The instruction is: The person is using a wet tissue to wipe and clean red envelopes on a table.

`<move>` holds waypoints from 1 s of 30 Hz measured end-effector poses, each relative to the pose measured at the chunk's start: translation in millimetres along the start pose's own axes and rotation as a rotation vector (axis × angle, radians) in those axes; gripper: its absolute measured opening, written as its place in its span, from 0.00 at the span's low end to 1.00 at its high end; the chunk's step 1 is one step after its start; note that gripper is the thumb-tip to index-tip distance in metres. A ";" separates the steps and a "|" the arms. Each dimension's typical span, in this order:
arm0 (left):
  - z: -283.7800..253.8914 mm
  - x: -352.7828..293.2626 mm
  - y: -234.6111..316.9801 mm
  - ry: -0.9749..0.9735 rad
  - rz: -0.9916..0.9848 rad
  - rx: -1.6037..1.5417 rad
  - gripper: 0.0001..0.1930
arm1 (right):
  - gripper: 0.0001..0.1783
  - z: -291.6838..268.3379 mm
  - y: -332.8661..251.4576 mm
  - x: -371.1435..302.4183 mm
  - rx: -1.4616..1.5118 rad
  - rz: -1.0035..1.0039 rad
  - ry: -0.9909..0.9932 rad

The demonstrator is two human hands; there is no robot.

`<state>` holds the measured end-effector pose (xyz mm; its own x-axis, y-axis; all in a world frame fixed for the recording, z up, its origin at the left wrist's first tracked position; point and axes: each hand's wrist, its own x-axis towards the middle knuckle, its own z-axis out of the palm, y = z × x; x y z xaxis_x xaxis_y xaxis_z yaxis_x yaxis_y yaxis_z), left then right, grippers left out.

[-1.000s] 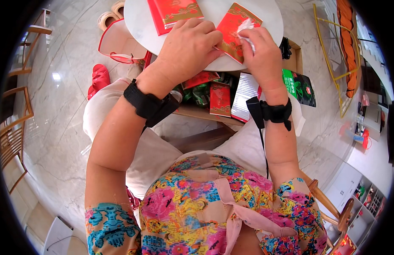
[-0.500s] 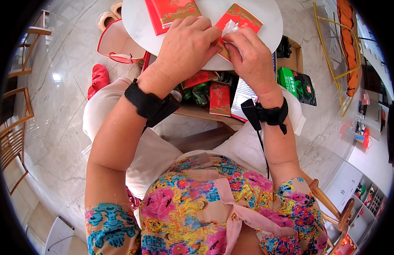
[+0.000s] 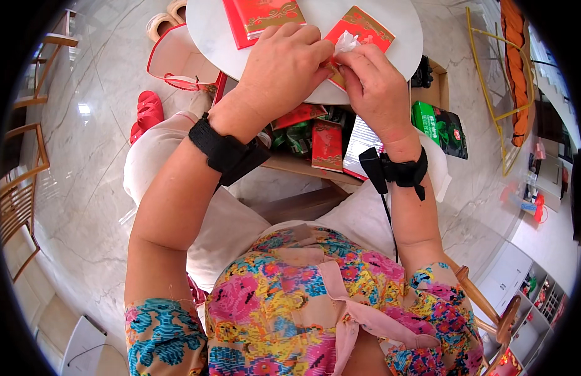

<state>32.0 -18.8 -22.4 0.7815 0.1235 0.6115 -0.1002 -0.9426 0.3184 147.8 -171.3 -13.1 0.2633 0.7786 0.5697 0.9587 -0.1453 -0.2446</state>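
Both my hands meet over the near edge of a round white table (image 3: 209,37). My left hand (image 3: 289,70) is closed, back of the hand up, its thumb and fingertips pinched near the right hand's. Thumb and index finger of my right hand (image 3: 377,81) are bent together too; what is between either hand's fingertips is hidden. Just beyond the right fingertips sits a crumpled white piece (image 3: 347,41), like tissue or thin film. Beneath lies a red packet with gold trim (image 3: 373,32), partly covered by my hands. Another red and gold packet (image 3: 273,12) rests past my left hand.
Under the table edge, a cardboard box (image 3: 290,167) holds red packets (image 3: 326,145) and a white-and-red item (image 3: 363,147). Right of it lies a green and black pouch (image 3: 439,129). An open red-edged bag (image 3: 184,59) and red slipper (image 3: 149,113) are on the floor at left.
The whole view has shifted slightly, so table and packets appear a little farther right. My hands keep nearly the same pose, fingertips close together over the packet.
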 end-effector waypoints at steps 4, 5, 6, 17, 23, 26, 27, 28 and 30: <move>-1.1 -1.2 -0.6 -0.002 0.000 -0.023 0.10 | 0.06 -3.4 10.7 0.8 0.021 0.012 0.020; -0.8 -0.9 -0.2 -0.002 0.000 -0.024 0.10 | 0.06 -5.8 14.8 0.2 0.005 0.051 0.017; -0.5 -0.4 0.2 -0.002 -0.002 -0.017 0.10 | 0.07 -7.3 17.4 -0.1 -0.011 0.091 0.015; -1.2 -0.5 0.2 0.001 0.000 0.007 0.10 | 0.06 0.4 10.5 0.5 -0.011 -0.012 0.022; 0.3 0.6 0.2 -0.006 0.004 -0.009 0.10 | 0.06 -4.7 22.6 -0.1 -0.070 0.068 0.051; -0.8 -0.5 0.3 -0.011 -0.002 -0.013 0.10 | 0.07 -2.0 10.1 -1.6 -0.066 0.031 0.021; -0.9 -0.4 0.3 -0.004 0.004 -0.008 0.10 | 0.07 -1.0 6.2 -1.9 -0.066 0.015 0.016; -0.9 -0.3 0.2 0.004 0.010 -0.003 0.10 | 0.07 -0.4 4.4 -2.2 -0.066 0.000 0.011; -0.9 -0.4 -0.8 0.005 0.012 0.001 0.10 | 0.07 -3.1 8.3 0.5 -0.058 0.012 0.012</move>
<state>31.2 -17.8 -22.3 0.7774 0.1138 0.6186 -0.1088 -0.9443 0.3105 156.2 -174.0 -12.5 0.2759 0.7694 0.5761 0.9599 -0.1900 -0.2059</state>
